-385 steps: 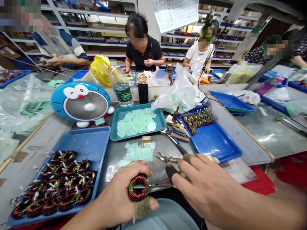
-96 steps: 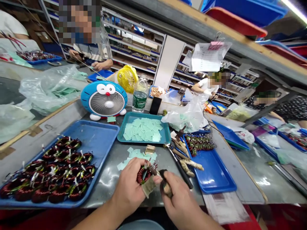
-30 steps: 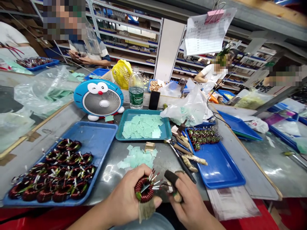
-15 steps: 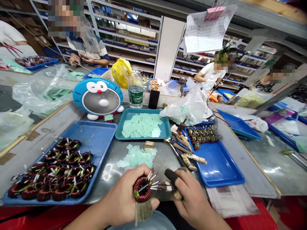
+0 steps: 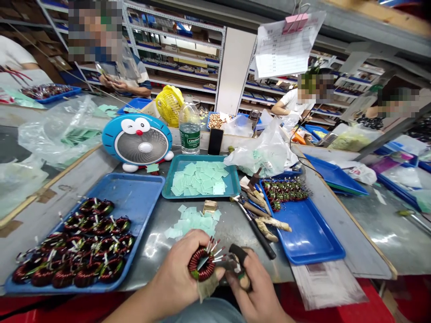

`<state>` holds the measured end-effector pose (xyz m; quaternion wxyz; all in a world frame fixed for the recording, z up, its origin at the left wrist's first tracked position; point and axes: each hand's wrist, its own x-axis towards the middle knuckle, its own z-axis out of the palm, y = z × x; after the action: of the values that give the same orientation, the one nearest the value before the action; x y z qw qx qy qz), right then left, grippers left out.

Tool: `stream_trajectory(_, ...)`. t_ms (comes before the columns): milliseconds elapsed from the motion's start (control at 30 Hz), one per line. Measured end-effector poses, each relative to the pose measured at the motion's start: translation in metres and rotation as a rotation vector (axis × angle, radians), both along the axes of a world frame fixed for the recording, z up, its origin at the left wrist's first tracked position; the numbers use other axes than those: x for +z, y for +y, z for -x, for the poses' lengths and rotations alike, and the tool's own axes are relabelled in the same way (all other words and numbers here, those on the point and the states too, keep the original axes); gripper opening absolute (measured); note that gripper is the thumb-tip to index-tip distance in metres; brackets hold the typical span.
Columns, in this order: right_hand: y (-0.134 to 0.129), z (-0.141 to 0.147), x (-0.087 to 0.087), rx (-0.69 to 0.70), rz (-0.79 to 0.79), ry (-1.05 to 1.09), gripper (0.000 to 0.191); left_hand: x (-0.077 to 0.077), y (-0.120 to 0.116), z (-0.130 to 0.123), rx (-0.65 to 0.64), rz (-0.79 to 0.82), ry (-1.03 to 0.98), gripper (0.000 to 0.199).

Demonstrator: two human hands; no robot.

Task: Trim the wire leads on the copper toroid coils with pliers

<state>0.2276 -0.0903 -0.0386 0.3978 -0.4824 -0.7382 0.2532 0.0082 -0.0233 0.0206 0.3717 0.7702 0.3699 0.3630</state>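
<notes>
My left hand (image 5: 178,273) is closed round a ring coil (image 5: 201,264) wound with dark red wire. Several leads with pale ends fan out from it to the right, and a thin strip crosses its hole. Loose tan wrapping shows at my left thumb. My right hand (image 5: 254,282), with a black cover on one finger, grips a small hand tool (image 5: 244,281) with a tan handle end. Its head is blurred and partly hidden, close to the leads; I cannot tell whether it touches them. Pale green paper squares (image 5: 193,222) lie just beyond my hands.
A blue tray (image 5: 148,197) of finished-looking coils stands left. A green tray (image 5: 167,179) of paper squares, a cartoon fan (image 5: 144,146) and a bottle (image 5: 190,134) are ahead. Tan-handled tools (image 5: 266,224) lie beside the right blue tray (image 5: 310,237). Other people sit beyond.
My right hand has shifted slightly left and down, turning the tool's head closer to the coil. The coil stays in my left hand. A black-handled tool on the table is now less covered.
</notes>
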Motion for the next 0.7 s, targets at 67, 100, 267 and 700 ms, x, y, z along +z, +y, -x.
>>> stream_trajectory(67, -0.001, -0.004, 0.003, 0.012, -0.001, -0.024, 0.050, 0.003, 0.003, 0.000, 0.010, -0.104, 0.023, 0.025)
stream_trajectory(100, -0.001, -0.004, 0.003, 0.024, 0.000, -0.038, 0.050, 0.004, 0.004, -0.001, 0.008, -0.135, 0.028, 0.024)
stream_trajectory(267, 0.000, -0.005, 0.002, 0.010, -0.043, -0.085, 0.028, 0.009, 0.004, -0.005, 0.004, -0.162, 0.015, 0.018)
stream_trajectory(700, -0.005, 0.012, -0.014, -0.161, 0.159, 0.303, 0.023, 0.013, 0.000, -0.011, -0.002, 0.326, -0.132, 0.032)
